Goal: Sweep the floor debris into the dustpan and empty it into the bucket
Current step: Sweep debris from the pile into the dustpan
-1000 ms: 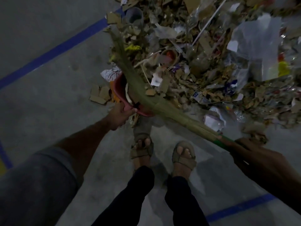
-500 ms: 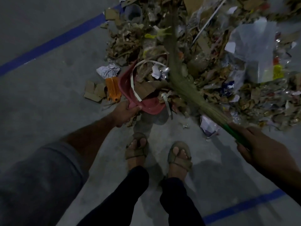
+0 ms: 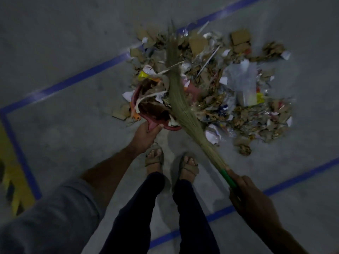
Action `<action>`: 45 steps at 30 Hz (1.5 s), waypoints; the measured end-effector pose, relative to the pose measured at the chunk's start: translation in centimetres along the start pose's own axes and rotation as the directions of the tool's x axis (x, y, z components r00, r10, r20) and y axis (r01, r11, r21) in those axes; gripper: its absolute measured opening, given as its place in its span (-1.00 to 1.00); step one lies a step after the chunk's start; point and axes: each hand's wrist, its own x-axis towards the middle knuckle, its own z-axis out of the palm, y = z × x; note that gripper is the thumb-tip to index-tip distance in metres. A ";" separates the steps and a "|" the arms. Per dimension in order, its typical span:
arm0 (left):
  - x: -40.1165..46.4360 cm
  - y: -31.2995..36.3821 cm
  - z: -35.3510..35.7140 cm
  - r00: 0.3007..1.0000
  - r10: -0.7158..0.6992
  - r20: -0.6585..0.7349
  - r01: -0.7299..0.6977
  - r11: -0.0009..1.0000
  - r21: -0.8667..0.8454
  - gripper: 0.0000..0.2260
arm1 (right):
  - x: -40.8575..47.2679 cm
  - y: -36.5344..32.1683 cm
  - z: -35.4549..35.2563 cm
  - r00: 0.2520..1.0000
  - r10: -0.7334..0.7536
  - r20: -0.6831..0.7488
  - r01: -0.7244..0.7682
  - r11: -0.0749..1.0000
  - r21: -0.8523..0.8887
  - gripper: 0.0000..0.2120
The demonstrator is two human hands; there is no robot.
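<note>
Left hand (image 3: pixel 145 133) gripping red dustpan (image 3: pixel 156 114) handle at frame centre, right hand (image 3: pixel 249 195) clasping broom (image 3: pixel 180 99) lying over it, debris pile (image 3: pixel 229 92) upper right, blue floor lines (image 3: pixel 78 79), sandalled feet (image 3: pixel 154 156) below.

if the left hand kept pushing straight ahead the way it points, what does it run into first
Probably the debris pile. The left hand grips the red dustpan by its handle, pointing up the frame toward the litter; the pan's front edge would meet it first, though depth is unclear.
</note>
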 end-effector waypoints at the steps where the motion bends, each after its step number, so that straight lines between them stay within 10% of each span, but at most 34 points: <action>1: -2.2 2.2 -0.5 1.000 0.001 -0.008 -0.001 1.000 -0.009 -0.62 | -2.3 -0.7 -1.2 1.000 -0.009 -0.019 0.009 1.000 0.012 -0.10; 17: -28.3 24.7 -2.7 0.981 0.171 -0.094 -0.185 0.968 -0.170 -0.63 | -27.8 -3.7 -13.3 0.908 -0.114 -0.404 0.075 0.991 -0.112 -0.21; 45: -50.5 16.8 -0.6 0.873 0.333 0.356 -0.379 0.923 0.066 -0.65 | -56.8 -11.1 9.1 0.721 0.278 -0.634 -0.265 0.957 0.118 -0.17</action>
